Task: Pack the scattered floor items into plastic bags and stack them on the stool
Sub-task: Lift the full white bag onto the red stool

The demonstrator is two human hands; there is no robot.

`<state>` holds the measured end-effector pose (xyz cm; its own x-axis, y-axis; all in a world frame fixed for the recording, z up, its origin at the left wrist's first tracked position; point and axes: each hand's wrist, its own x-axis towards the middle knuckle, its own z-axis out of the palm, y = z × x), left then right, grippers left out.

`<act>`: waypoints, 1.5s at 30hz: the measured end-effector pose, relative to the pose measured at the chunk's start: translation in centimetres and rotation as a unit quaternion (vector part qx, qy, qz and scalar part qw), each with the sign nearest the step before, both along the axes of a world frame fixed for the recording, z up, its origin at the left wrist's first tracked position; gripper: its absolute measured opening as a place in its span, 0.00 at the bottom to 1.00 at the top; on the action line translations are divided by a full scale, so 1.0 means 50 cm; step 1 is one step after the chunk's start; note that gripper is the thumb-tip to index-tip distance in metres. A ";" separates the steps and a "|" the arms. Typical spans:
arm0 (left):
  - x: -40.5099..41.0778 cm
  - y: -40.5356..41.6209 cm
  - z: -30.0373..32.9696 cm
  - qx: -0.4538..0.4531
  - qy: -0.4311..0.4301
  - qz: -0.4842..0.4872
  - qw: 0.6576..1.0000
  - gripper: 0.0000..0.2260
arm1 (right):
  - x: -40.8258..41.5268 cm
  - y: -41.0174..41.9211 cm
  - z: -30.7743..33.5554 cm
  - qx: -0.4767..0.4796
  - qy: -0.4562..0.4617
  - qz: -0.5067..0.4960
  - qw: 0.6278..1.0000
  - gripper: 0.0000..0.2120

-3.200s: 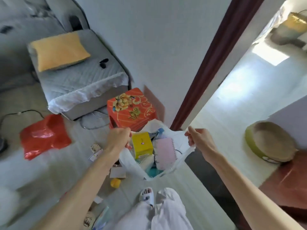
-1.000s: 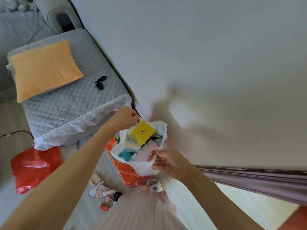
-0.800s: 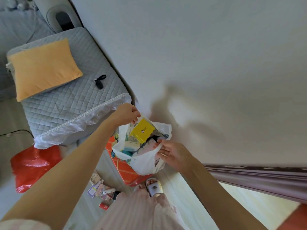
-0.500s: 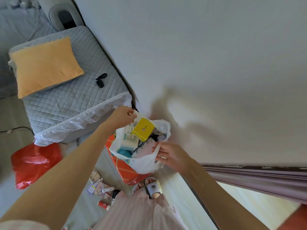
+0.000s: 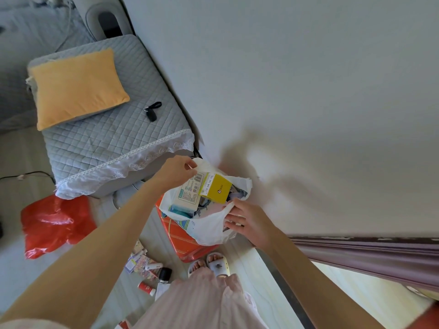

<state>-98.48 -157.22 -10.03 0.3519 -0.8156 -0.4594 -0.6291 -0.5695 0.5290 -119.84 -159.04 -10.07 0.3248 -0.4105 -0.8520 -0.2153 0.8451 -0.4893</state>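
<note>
A white plastic bag sits on the red patterned stool by the wall. Inside it I see a yellow box, a white labelled box and something teal. My left hand pinches the bag's far handle at its upper left. My right hand holds the bag's near edge on the right side. A red plastic bag lies crumpled on the floor to the left. Several small items lie scattered on the floor below the stool.
A grey quilted daybed with an orange pillow and a black key fob stands left of the stool. The white wall is directly behind. A doorway frame runs at right. My slippered feet stand beside the stool.
From standing back with the bag hanging between both hands, I have come up to the stool and the bag now sits on it. Over the last second the hands have barely shifted.
</note>
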 end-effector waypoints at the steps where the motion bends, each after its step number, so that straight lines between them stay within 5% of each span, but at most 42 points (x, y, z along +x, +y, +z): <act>1: -0.005 0.002 0.001 -0.002 -0.001 -0.002 1.000 0.12 | -0.003 0.001 -0.001 -0.001 -0.001 0.003 1.000 0.14; 9: -0.047 0.030 -0.008 0.014 -0.010 -0.026 1.000 0.14 | -0.020 0.012 -0.006 -0.025 0.030 0.042 0.998 0.11; 12: -0.052 0.039 -0.004 -0.006 -0.003 -0.020 1.000 0.13 | -0.020 0.011 -0.008 -0.109 0.096 0.054 0.988 0.10; 17: -0.067 0.075 0.022 -0.084 -0.019 -0.032 0.996 0.17 | -0.048 0.006 -0.005 -0.451 0.212 0.252 0.830 0.13; 22: -0.082 0.157 0.028 -0.161 -0.189 -0.079 0.965 0.21 | -0.042 -0.018 0.022 -0.640 0.223 0.370 0.635 0.27; 26: -0.111 0.248 0.002 -0.122 -0.217 -0.024 0.968 0.24 | -0.017 0.002 0.032 -0.666 0.213 0.434 0.569 0.31; 33: -0.256 0.452 -0.047 -0.069 -0.153 0.245 0.955 0.28 | 0.015 0.128 0.005 -0.689 0.057 0.506 0.516 0.26; 40: -0.416 0.665 -0.054 -0.010 -0.153 0.486 0.860 0.27 | 0.004 0.259 -0.030 -0.640 -0.034 0.636 0.430 0.31; 45: -0.518 0.814 -0.034 0.000 -0.170 0.570 0.804 0.27 | -0.003 0.405 -0.030 -0.619 -0.094 0.690 0.364 0.33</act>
<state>-124.40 -116.52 -11.74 0.9759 0.1261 -0.1782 0.1932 -0.8790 0.4358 -120.00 -138.79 -11.56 0.9539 0.2221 -0.2019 0.1183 -0.8964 -0.4272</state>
